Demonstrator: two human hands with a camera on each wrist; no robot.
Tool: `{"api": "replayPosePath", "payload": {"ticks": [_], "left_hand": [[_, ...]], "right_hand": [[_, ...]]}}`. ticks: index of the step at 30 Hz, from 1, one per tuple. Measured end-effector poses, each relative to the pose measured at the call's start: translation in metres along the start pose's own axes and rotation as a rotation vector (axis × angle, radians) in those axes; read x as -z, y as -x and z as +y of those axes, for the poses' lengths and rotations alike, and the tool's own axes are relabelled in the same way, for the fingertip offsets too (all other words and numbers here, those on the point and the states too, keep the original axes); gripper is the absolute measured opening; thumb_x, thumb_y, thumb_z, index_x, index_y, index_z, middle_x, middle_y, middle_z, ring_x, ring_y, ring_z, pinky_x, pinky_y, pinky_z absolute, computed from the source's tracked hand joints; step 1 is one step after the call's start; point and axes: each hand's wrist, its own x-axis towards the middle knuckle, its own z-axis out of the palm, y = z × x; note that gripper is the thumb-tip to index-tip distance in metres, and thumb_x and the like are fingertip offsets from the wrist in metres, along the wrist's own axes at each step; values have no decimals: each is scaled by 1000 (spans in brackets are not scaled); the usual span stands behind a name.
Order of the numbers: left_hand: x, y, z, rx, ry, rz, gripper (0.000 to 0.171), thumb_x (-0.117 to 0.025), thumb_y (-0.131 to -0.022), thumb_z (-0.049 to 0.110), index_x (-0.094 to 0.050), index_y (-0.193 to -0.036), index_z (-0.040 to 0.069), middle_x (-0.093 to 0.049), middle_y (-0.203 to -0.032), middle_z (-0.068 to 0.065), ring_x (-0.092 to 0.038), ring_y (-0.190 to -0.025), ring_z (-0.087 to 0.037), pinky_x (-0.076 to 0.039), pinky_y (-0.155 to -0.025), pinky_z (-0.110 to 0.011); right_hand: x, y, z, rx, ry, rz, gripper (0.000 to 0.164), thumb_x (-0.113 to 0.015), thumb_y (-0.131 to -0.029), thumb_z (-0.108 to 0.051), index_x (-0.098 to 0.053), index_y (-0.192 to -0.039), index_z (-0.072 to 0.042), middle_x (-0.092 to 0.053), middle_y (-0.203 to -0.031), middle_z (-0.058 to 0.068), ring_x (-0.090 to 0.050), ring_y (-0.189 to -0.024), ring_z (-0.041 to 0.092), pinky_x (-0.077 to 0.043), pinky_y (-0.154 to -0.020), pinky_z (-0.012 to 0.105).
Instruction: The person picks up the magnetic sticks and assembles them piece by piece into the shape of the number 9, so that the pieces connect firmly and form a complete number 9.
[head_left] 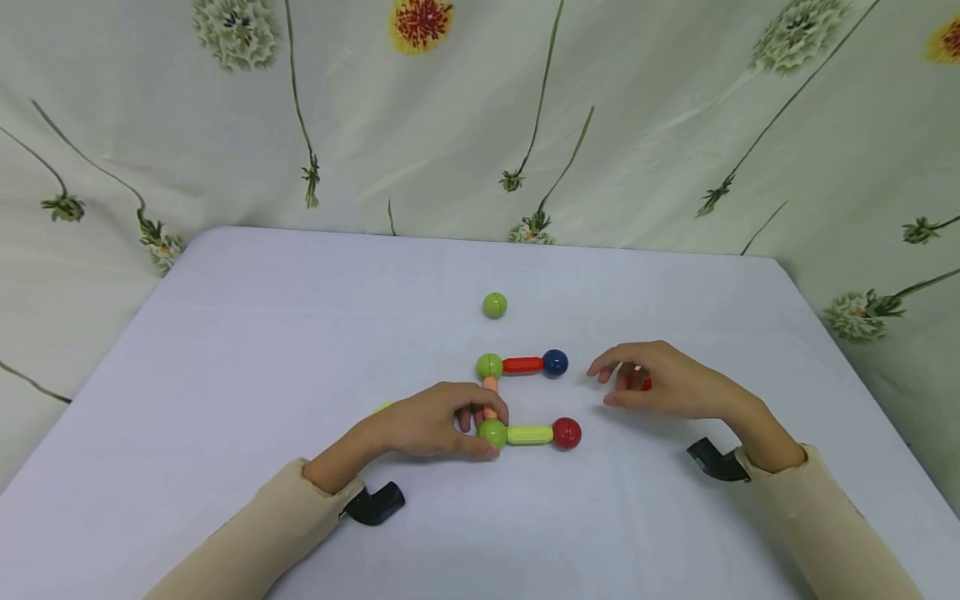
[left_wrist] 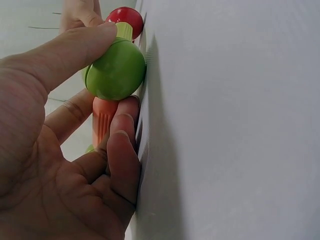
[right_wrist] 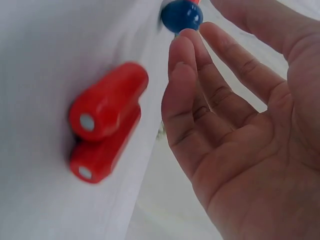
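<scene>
My left hand holds the near green ball of a small ball-and-rod frame, thumb on the ball and fingers curled beside the orange rod. From that ball a yellow-green rod runs right to a red ball. The orange rod leads back to another green ball, joined by a red rod to a blue ball. Right of the frame, my right hand hovers with loosely bent fingers, holding nothing. Two loose red rods with metal ends lie beside it.
A single green ball lies farther back on the white-covered table. Something yellow-green peeks out behind my left hand. A flower-printed cloth hangs beyond the table's far edge.
</scene>
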Motion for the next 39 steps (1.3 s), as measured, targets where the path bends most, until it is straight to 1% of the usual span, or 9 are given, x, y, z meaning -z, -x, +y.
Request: {"api": "replayPosePath", "payload": {"ticks": [4,8,14,19,22,25,27,30,39], "left_hand": [[0,-1,0,-2,-1,-3,29,-79,-87,26,-67,-113,26,-58,-99,8,-56,-92,-14,-48,-81,-26],[0,-1,-1,-1,-9,-3,29,-79,-87,26,-67,-113,26,-58,-99,8,-56,-92,-14,-48,-80,-26],[0,0,-1,9,-2,-3,29,-79,-87,26,-67,-113,26,-57,-99,7,-55,-92,-14,-47,-80,-26],[0,0,-1,13,9,-4,29,-79,-87,26,-67,-114,26,-58,-99,7,-55,-92,-14,-47,-80,-26],[0,0,-1,15,10,-3,29,-79,-87,26,-67,-113,26,-58,-99,7,-55,-92,-14,-47,-80,-27],[0,0,-1,15,9,-3,29,-79,-87,26,-67,-113,26,-58,-99,7,-55,-92,-14,-47,-80,-27],[0,0,-1,15,11,-3,29,-79,-87,26,-67,-113,25,-58,-99,7,-55,-92,-14,-47,-80,-26],[0,0,-1,12,12,-2,29,-79,-87,26,-67,-113,25,-58,-99,6,-55,-92,-14,-47,-80,-26],[0,0,0,14,7,2,30,-79,-87,26,-67,-114,25,-58,-98,7,-55,-92,-14,-47,-79,-26]], "right_hand": [[9,3,9,-36,5,34,33,-77,-88,-13,-68,-120,-16,-68,-103,1,-63,-86,11,-54,-76,26],[16,7,18,-57,-1,62,31,-75,-89,-9,-69,-119,-14,-67,-103,1,-61,-90,14,-54,-77,27],[20,11,30,-119,-33,14,32,-72,-91,-9,-67,-123,-13,-66,-112,3,-60,-95,17,-54,-82,28],[21,12,37,-166,-48,-11,33,-69,-92,-9,-67,-125,-12,-67,-116,4,-61,-99,18,-54,-85,29],[22,13,37,-209,-48,-16,31,-67,-94,-10,-67,-125,-11,-67,-116,5,-62,-99,20,-54,-83,32],[22,13,37,-235,-29,-20,29,-65,-94,-12,-67,-123,-10,-66,-111,6,-64,-97,20,-54,-80,33],[22,12,37,-240,-10,-22,28,-65,-94,-12,-67,-122,-10,-65,-109,6,-65,-96,20,-54,-78,33],[20,10,37,-223,25,-11,26,-64,-95,-11,-68,-120,-11,-65,-106,5,-66,-93,19,-55,-76,31],[18,6,35,-172,121,45,22,-64,-95,-8,-67,-117,-10,-67,-102,4,-65,-86,15,-54,-73,28]]}}
